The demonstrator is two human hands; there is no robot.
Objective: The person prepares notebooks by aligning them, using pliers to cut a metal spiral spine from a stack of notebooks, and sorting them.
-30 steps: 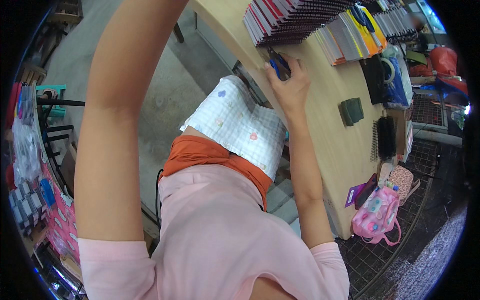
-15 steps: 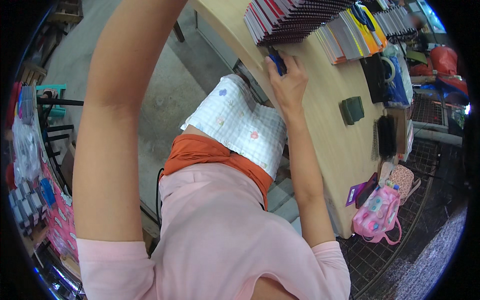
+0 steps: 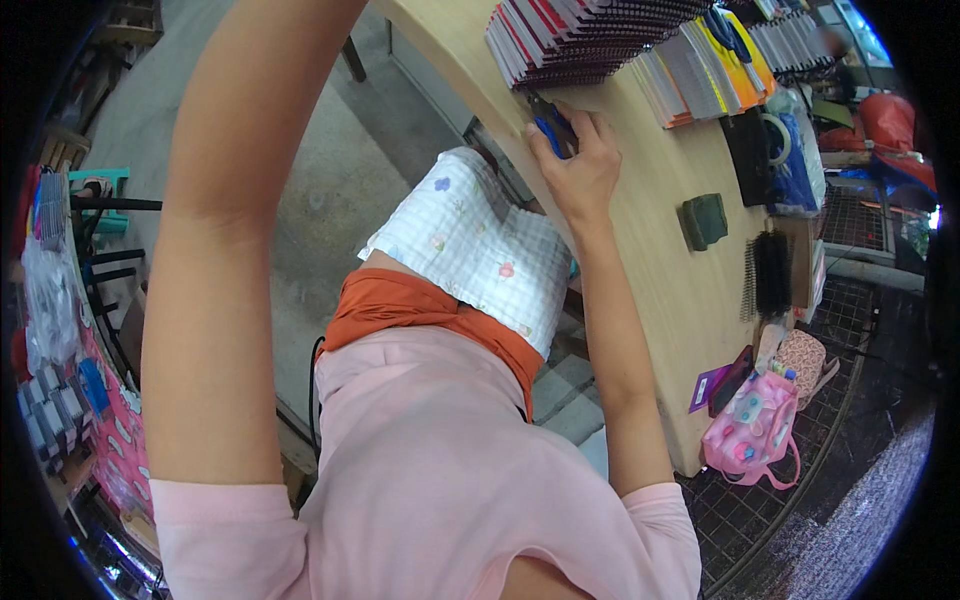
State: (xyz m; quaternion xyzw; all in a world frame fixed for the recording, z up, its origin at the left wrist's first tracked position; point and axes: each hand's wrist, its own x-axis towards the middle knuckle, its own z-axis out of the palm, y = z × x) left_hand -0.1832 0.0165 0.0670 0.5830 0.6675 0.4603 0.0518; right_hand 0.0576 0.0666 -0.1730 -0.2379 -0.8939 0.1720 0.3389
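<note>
big curved wooden tabletop [image 3: 650,250] with a long row of spiral notebooks [image 3: 590,40] fanned along the far edge. right hand [image 3: 580,170] sits just below that row, fingers curled round a small blue tool [image 3: 550,135]. left arm goes up out of frame, so can't tell what that hand's doing

pale wooden table [image 3: 650,250] over grey concrete floor [image 3: 330,190], dark wire grating [image 3: 760,520] beside it.

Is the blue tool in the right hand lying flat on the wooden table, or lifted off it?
Cannot tell. The right hand covers most of the blue tool at the wooden table edge, beside the spiral notebooks.
</note>
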